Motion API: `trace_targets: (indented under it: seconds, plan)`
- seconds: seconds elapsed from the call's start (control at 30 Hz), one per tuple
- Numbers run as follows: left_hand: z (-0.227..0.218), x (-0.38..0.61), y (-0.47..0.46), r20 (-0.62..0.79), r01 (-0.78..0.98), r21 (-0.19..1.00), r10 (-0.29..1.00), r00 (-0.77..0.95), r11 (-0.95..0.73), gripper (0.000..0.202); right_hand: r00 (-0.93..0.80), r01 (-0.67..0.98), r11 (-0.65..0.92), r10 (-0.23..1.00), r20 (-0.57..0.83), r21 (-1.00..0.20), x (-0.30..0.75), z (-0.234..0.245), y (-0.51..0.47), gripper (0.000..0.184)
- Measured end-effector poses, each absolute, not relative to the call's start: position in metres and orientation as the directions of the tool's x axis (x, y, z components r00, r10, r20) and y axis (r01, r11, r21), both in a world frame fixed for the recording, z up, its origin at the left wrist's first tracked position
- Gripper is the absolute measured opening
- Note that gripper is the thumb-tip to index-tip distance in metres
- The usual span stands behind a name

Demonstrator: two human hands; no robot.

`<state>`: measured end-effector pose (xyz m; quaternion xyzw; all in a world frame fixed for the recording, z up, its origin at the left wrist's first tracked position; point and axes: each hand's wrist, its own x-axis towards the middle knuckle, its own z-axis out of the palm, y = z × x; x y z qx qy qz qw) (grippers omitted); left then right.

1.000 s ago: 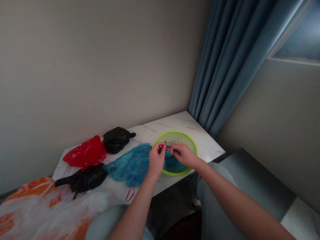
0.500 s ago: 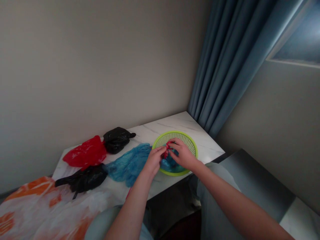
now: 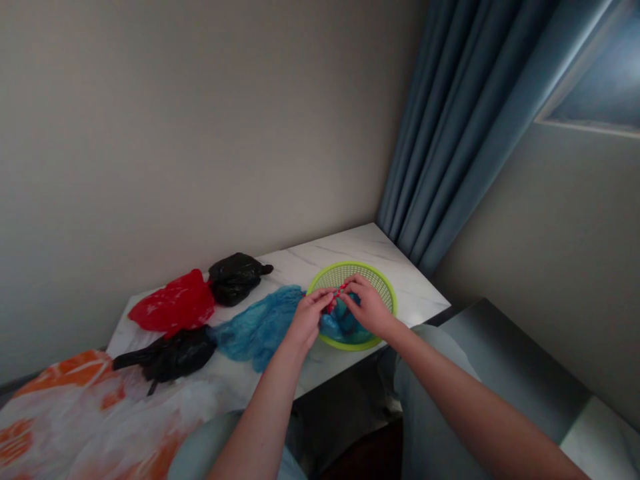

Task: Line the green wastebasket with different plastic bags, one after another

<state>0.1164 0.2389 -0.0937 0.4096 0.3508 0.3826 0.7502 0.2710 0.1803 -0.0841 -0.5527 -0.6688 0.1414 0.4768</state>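
Above a lime-green plastic basket [image 3: 357, 346], my left hand [image 3: 311, 319] and my right hand [image 3: 371, 308] face each other with fingertips pinched. Between them runs a thin red strip [image 3: 342, 291], gripped from both sides; its exact kind is too small to tell. A little more red hangs just under the left fingers. Inside the basket, below my hands, lies crumpled blue plastic [image 3: 345, 325], partly hidden by the right hand. Left of the basket a thin blue plastic bag [image 3: 263, 327] spreads over the white marbled tabletop [image 3: 320, 367].
Further left lie a red plastic bag [image 3: 175, 303], one black plastic bag [image 3: 236, 279] near the wall and another black bag [image 3: 183, 355]. A large white-and-orange plastic bag [image 3: 100, 413] covers the front left. A blue curtain [image 3: 440, 147] hangs behind the table's right corner.
My right fingers have closed in and drawn the red strip a little upward between my hands. The basket and bags look the same.
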Motion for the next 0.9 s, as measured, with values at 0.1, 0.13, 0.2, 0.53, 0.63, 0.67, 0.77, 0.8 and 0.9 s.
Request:
trace_targets:
  seconds: [0.1,0.13,0.2,0.53,0.63,0.67,0.77,0.8,0.9]
  plan:
    - [-0.094,0.111,0.244,-0.205,-0.273,0.912,0.916,0.344,0.306,0.031,0.107,0.647,0.339,0.846,0.522,-0.683,0.278,-0.085,0.178,0.011]
    - [-0.094,0.107,0.247,-0.198,-0.271,0.921,0.934,0.298,0.281,0.032,0.134,0.668,0.323,0.835,0.535,-0.671,0.285,-0.087,0.177,0.011]
    - [-0.096,0.098,0.257,-0.171,-0.281,0.935,0.969,0.180,0.217,0.034,0.237,0.702,0.252,0.800,0.552,-0.666,0.303,-0.091,0.174,0.012]
    - [-0.096,0.070,0.278,-0.087,-0.243,0.968,0.993,-0.075,0.066,0.036,0.666,0.289,-0.056,0.729,0.159,-0.956,0.355,-0.105,0.176,0.038]
    - [-0.095,0.076,0.272,-0.095,-0.238,0.967,0.995,-0.022,0.087,0.035,0.619,0.160,0.031,0.776,0.125,-0.987,0.343,-0.100,0.179,0.038]
    - [-0.095,0.078,0.270,-0.097,-0.236,0.967,0.995,-0.014,0.091,0.035,0.603,0.118,0.054,0.790,0.115,-0.992,0.339,-0.098,0.180,0.038]
    - [-0.093,0.082,0.267,-0.075,-0.181,0.981,0.997,-0.022,0.069,0.032,0.549,0.028,0.094,0.830,0.094,-0.995,0.331,-0.093,0.181,0.035]
    - [-0.092,0.082,0.267,-0.041,-0.140,0.989,0.999,-0.028,0.037,0.030,0.535,0.013,0.107,0.839,0.097,-0.994,0.328,-0.091,0.181,0.034]
    - [-0.093,0.083,0.266,0.117,-0.003,0.993,0.993,-0.001,-0.117,0.023,0.497,-0.017,0.153,0.859,0.125,-0.988,0.319,-0.085,0.180,0.032]
